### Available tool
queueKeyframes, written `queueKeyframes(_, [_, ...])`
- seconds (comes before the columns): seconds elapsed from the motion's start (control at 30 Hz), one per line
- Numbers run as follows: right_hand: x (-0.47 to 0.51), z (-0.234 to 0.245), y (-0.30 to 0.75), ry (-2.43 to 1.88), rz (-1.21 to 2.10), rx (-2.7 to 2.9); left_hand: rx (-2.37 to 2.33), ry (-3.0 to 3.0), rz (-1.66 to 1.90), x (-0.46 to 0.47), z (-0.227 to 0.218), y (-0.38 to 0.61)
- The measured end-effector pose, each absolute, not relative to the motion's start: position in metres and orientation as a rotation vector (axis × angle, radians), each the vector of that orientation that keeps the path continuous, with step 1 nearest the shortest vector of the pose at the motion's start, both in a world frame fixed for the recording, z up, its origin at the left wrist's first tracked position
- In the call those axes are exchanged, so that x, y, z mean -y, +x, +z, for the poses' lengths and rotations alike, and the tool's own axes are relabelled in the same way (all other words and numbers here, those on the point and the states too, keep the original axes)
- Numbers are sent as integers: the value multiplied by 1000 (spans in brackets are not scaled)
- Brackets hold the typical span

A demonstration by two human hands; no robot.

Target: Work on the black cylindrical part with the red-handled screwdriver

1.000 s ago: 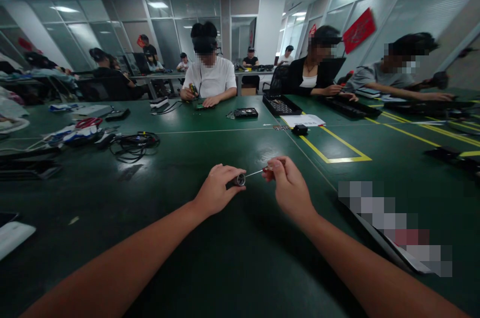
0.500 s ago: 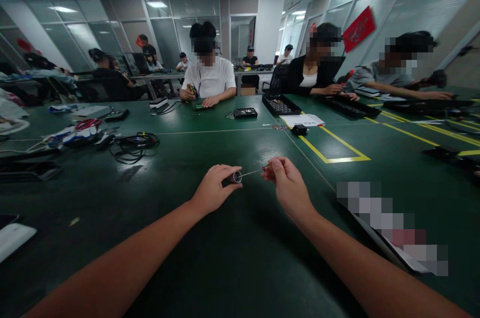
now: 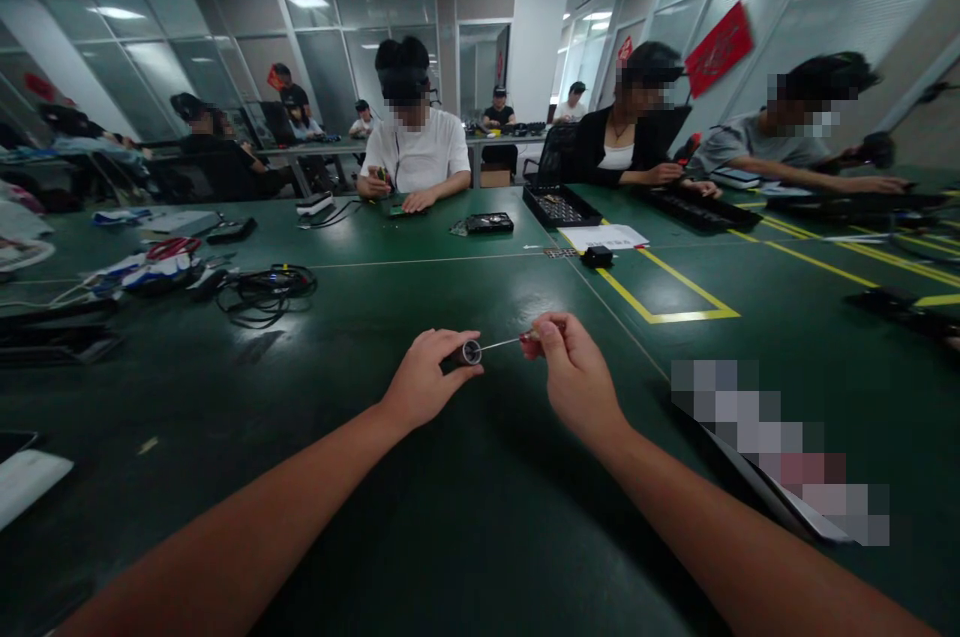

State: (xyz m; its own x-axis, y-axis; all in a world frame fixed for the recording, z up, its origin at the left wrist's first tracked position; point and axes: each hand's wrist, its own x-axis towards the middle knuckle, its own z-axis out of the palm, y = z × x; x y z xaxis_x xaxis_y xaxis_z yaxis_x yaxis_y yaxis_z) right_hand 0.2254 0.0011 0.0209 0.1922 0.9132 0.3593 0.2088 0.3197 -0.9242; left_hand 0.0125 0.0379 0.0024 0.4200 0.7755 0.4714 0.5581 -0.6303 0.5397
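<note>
My left hand (image 3: 427, 380) is closed around a small dark cylinder with a silvery end (image 3: 468, 353), held just above the green table (image 3: 420, 517). My right hand (image 3: 571, 372) pinches the handle end of a thin metal tool (image 3: 504, 343). The tool's slim shaft points left and its tip meets the cylinder's open end. Both forearms stretch out from the bottom of the view toward the table's middle.
Black cables (image 3: 262, 289) and a heap of white and red items (image 3: 154, 266) lie at the left. A black tray (image 3: 559, 208), papers (image 3: 604, 237) and a small black box (image 3: 598, 257) sit beyond a yellow-taped rectangle (image 3: 667, 292). Several people work across the table. A white item (image 3: 26, 482) lies at the lower left.
Both hands have stayed nearly still; the cylinder and tool shifted very slightly left and up in view. The camera tilted a little.
</note>
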Motion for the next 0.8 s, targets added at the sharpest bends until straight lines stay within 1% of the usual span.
queueKeyframes(0.13, [-1, 20, 226, -1154, 695, 1329, -1149, 2374, 1034, -38, 1, 12])
queueKeyframes(0.33, [2, 21, 226, -1190, 606, 1358, -1153, 2385, 1017, -38, -1, 14])
queueKeyframes(0.53, [9, 25, 225, -1123, 660, 1437, -1161, 2402, 1005, -39, -3, 13])
queueKeyframes(0.7, [12, 25, 223, -1151, 559, 1425, -1143, 2423, 970, -38, -4, 14])
queueKeyframes(0.8, [11, 24, 221, -1153, 555, 1407, -1162, 2412, 992, -38, -4, 13])
